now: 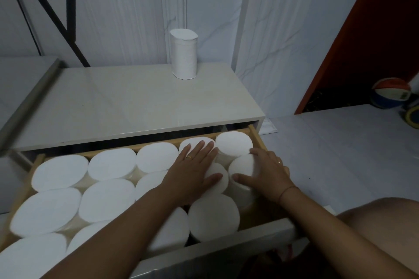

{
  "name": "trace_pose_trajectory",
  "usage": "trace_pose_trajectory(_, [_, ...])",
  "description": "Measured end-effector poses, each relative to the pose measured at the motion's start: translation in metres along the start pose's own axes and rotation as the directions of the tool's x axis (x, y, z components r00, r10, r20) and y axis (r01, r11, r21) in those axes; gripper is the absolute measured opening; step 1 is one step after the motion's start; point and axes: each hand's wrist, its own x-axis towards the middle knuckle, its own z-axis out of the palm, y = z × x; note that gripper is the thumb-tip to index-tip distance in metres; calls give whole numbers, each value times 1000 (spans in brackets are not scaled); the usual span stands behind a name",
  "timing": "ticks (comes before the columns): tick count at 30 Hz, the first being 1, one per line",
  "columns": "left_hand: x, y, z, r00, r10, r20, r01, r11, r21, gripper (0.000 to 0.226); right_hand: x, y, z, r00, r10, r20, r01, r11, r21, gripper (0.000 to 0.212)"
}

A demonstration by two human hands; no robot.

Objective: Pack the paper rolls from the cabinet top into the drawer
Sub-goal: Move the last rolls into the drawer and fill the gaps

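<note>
The open drawer (238,241) is packed with rows of upright paper rolls (106,199). Toward the drawer's right end the left hand (192,172) lies flat on the roll tops — its grip open, fingers straight, holding nothing. The right hand (267,176) has its grip curled round the end roll (241,165), just inside the drawer's right wall. Beyond the drawer, a last roll (184,54) stands upright on the cabinet top (136,106) — near its back edge.

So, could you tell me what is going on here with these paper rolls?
A person is packing paper rolls into the open drawer, which is nearly full of upright rolls. The left hand presses flat on rolls near the back right, while the right hand grips the end roll at the drawer's right side. One last roll stands on the cabinet top.
</note>
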Motion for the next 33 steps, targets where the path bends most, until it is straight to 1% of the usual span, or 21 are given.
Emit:
trace_pose_trajectory(5, [-1,0,-1,1000,-1,5,1,1000,-4,72,-1,0,-4,1000,-3,1,3,998,70,83])
trace_pose_trajectory(9, [-1,2,-1,1000,-2,22,2,1000,-4,74,-2,-1,-4,1000,-7,4,7,998,57,83])
trace_pose_trajectory(15, [-2,10,-3,998,39,48,-40,999,21,75,0,1,-1,1000,-14,-2,14,999,38,87])
trace_pose_trajectory(17, [-3,11,-4,998,38,56,-40,999,26,77,0,4,-3,997,-53,49,53,999,-10,95])
trace_pose_trajectory(19, [-3,12,-6,997,40,62,-42,999,29,77,1,9,-5,984,-120,130,131,988,-78,103])
trace_pose_trajectory(21, [-3,12,-7,997,42,66,-43,999,23,76,2,13,-6,975,-157,155,175,978,-112,103])
trace_pose_trajectory(24, [-3,12,-7,997,39,68,-40,999,22,75,2,15,-2,982,-163,99,174,979,-108,101])
trace_pose_trajectory(28, [-3,14,-9,997,29,77,-30,999,24,75,2,11,3,991,-131,13,132,985,-114,100])
trace_pose_trajectory(33, [-3,14,-10,996,26,84,-28,999,22,75,1,10,4,993,-122,4,121,989,-89,98])
